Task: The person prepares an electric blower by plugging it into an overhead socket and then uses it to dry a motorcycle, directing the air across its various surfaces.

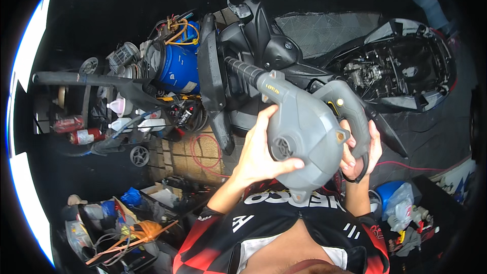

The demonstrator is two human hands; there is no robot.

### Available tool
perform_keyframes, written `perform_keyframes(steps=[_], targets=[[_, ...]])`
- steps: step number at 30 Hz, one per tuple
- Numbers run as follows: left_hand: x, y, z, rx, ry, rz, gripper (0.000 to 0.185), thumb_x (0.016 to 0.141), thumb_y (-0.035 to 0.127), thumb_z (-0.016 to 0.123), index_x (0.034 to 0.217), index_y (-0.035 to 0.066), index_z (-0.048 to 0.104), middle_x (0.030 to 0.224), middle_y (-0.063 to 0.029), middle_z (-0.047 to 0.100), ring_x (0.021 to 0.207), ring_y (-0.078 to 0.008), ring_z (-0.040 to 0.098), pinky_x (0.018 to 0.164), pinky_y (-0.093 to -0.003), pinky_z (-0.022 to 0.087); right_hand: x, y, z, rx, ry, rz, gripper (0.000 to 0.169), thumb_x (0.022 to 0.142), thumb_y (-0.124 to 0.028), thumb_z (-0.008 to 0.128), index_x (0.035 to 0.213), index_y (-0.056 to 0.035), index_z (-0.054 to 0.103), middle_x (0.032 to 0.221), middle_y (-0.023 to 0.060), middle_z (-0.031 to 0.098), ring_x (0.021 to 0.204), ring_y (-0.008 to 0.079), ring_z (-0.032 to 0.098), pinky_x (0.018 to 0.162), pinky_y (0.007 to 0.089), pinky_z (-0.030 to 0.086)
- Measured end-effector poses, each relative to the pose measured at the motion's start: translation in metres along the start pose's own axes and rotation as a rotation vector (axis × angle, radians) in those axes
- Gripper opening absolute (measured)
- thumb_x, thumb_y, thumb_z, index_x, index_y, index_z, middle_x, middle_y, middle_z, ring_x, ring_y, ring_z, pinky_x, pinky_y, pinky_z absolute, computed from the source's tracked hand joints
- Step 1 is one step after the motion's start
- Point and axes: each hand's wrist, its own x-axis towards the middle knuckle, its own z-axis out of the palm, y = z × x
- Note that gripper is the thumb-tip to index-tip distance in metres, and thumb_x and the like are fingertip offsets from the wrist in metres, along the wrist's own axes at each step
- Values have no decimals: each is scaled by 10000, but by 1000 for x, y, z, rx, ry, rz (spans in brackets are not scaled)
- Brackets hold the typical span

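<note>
Held up before my chest is a grey Lotus electric blower (308,121), its ribbed black nozzle (243,70) pointing up and left in the view. My left hand (257,150) grips the side of the housing, its thumb and fingers spread around the round air intake (282,147). Around the rear handle (354,121), which has a yellowish button, my right hand (361,156) is closed. Beyond the blower stands a black motor scooter (281,47) with its seat area uncovered and its engine parts (371,70) exposed. The nozzle tip overlaps the scooter's front panels in view; contact cannot be told.
A blue drum (180,68) stands left of the scooter, near bottles (151,125) and red containers (86,136). A red hose (194,152) loops over the floor. Cluttered supplies (125,232) lie lower left; a plastic bag (398,205) and tools lie lower right.
</note>
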Motion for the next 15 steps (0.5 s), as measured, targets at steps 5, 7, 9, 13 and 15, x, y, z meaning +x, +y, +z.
perform_keyframes(steps=[5,7,9,13,15], targets=[[-11,10,18,53,-131,29,1147,546,321,1012,1439,-35,387,1269,-228,625,1198,-314,635,1055,-416,479,-32,-16,-43,147,-101,26,549,1065,-492,336,1172,37,440,783,112,460,389,167,432,332,303,400],[-14,5,31,38,-166,10,1107,570,310,1009,1425,-24,391,1257,-223,634,1200,-314,640,1057,-422,484,-44,-19,-48,186,-17,58,577,1045,-540,348,957,16,474,719,102,491,381,162,432,337,293,384],[-16,3,40,22,-179,-43,1072,591,297,1006,1411,-16,391,1255,-226,638,1193,-317,647,1043,-423,499,-55,-18,-56,214,98,75,591,1030,-576,353,841,-26,459,675,99,519,375,155,432,342,284,372],[-21,3,51,44,-228,-179,1004,640,261,989,1393,-8,384,1259,-243,638,1170,-324,666,1009,-422,534,-71,-9,-105,360,353,58,667,1024,-588,352,1049,39,576,842,175,654,412,154,482,359,267,390],[-21,10,58,34,-243,-290,986,638,187,983,1406,-9,396,1309,-217,601,1228,-273,608,1055,-409,480,-77,-4,-129,382,418,37,680,1023,-569,374,1256,41,560,1036,211,672,549,189,563,474,302,453]])
